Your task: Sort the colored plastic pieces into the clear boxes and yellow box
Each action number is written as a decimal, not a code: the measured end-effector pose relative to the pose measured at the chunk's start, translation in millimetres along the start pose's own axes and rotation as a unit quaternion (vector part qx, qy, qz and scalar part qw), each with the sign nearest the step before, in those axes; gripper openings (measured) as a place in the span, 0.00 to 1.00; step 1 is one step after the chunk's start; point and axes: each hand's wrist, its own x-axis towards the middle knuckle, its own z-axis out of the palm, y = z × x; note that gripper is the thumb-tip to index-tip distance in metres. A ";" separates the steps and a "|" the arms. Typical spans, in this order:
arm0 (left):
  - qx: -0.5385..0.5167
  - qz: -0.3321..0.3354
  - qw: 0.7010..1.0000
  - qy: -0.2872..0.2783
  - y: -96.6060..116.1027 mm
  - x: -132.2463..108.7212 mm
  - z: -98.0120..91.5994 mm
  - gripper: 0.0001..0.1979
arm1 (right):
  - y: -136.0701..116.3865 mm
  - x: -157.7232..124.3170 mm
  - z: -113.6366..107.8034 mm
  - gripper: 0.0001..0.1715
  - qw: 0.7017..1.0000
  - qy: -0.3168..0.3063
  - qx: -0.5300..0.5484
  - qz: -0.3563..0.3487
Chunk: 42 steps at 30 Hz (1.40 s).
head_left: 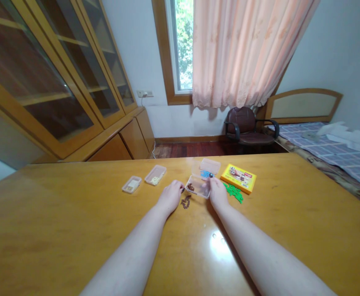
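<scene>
My left hand [171, 195] rests on the wooden table [75, 213] with its fingers curled, pinching a small dark piece right at the left edge of a clear plastic box [197, 186]. A few brown pieces lie inside that box. A small heap of brown pieces [185, 202] lies on the table between my hands. My right hand [217, 191] grips the right side of the same clear box. Blue pieces [205, 174] lie just behind the box, and green pieces [234, 192] lie to the right of my right hand.
Two small clear boxes [132, 184] [155, 174] with pale pieces stand to the left. A clear lid [210, 166] and a yellow box [238, 178] lie behind and to the right. Beyond the table are a dark armchair [248, 128], a bed [337, 152] and glass-door cabinets [59, 82].
</scene>
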 end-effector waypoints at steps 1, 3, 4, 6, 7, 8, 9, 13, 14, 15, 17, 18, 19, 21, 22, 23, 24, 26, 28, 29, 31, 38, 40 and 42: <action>0.008 -0.005 1.000 0.002 -0.1 0.2 0.3 0.08 | 0.3 0.0 -0.1 0.18 1.000 -0.002 0.001 0.000; 0.024 -0.010 1.000 0.001 0.0 0.4 0.3 0.08 | 1.2 0.1 -0.2 0.18 1.000 -0.005 0.003 0.001; 0.031 -0.012 0.999 -0.001 0.2 0.4 0.1 0.08 | 1.8 0.2 -0.2 0.18 1.000 -0.006 0.004 0.001; 0.044 -0.019 0.999 -0.006 0.8 0.4 -0.3 0.08 | 3.0 0.5 -0.1 0.19 1.000 -0.009 0.007 -0.001; 0.052 -0.024 0.998 -0.008 1.1 0.3 -0.5 0.08 | 3.5 0.7 0.0 0.19 1.000 -0.010 0.010 -0.001; 0.060 -0.028 0.998 -0.009 1.4 0.2 -0.5 0.08 | 3.9 0.8 0.1 0.19 1.000 -0.011 0.012 0.000; 0.069 -0.032 0.997 -0.010 1.7 0.1 -0.4 0.08 | 4.0 0.9 0.3 0.19 1.000 -0.012 0.014 0.002; 0.093 -0.034 0.995 -0.005 2.2 -0.8 0.2 0.08 | 3.0 0.8 0.3 0.19 1.000 -0.012 0.014 0.010; 0.095 -0.033 0.995 -0.003 2.2 -1.0 0.2 0.08 | 2.5 0.6 0.1 0.19 1.000 -0.012 0.010 0.007; 0.096 -0.031 0.995 -0.001 2.1 -1.2 0.1 0.08 | 1.8 0.5 -0.1 0.19 1.000 -0.011 0.006 0.003; 0.100 -0.029 0.995 0.002 2.0 -1.4 -0.1 0.08 | 0.7 0.2 -0.5 0.19 1.000 -0.010 -0.003 -0.003; 0.101 -0.028 0.994 0.002 1.9 -1.4 -0.2 0.08 | 0.3 0.1 -0.7 0.19 1.000 -0.009 -0.006 -0.003; 0.102 -0.030 0.994 0.002 1.8 -1.4 -0.2 0.09 | 0.2 0.1 -0.8 0.19 1.000 -0.009 -0.008 -0.002; 0.101 -0.035 0.994 0.003 1.6 -1.4 -0.3 0.10 | 0.6 0.2 -0.7 0.19 1.000 -0.009 -0.008 0.002; 0.097 -0.038 0.995 0.004 1.5 -1.4 -0.3 0.11 | 1.1 0.4 -0.6 0.19 1.000 -0.010 -0.008 0.003; 0.092 -0.041 0.995 0.005 1.3 -1.4 -0.5 0.11 | 1.7 0.6 -0.5 0.19 1.000 -0.011 -0.006 0.004; 0.085 -0.042 0.996 0.007 1.0 -1.5 -0.7 0.11 | 2.2 0.8 -0.4 0.19 1.000 -0.012 -0.004 0.004; 0.063 -0.039 0.997 0.010 0.1 -1.9 -1.5 0.12 | 2.7 1.0 -0.3 0.19 1.000 -0.012 0.000 0.006; 0.031 -0.034 0.999 0.015 -1.5 -2.5 -2.5 0.11 | 2.3 0.9 -0.2 0.18 1.000 -0.010 0.001 0.006; 0.013 -0.031 0.999 0.017 -2.5 -2.7 -2.9 0.10 | 1.8 0.8 -0.2 0.18 1.000 -0.009 0.000 0.005; -0.024 -0.026 0.999 0.014 -4.9 -3.1 -3.6 0.08 | 1.1 0.6 -0.3 0.18 1.000 -0.009 -0.002 0.003; -0.035 -0.031 0.999 0.004 -8.6 -0.2 -2.2 0.07 | 0.7 0.6 0.2 0.17 1.000 -0.015 0.002 0.013; -0.030 -0.046 0.998 0.019 -8.7 1.1 -1.4 0.08 | -0.1 0.1 0.4 0.17 1.000 -0.015 0.001 0.014; -0.030 -0.058 0.997 0.033 -9.0 1.7 -1.8 0.10 | -0.9 -0.4 0.4 0.16 1.000 -0.014 -0.004 0.012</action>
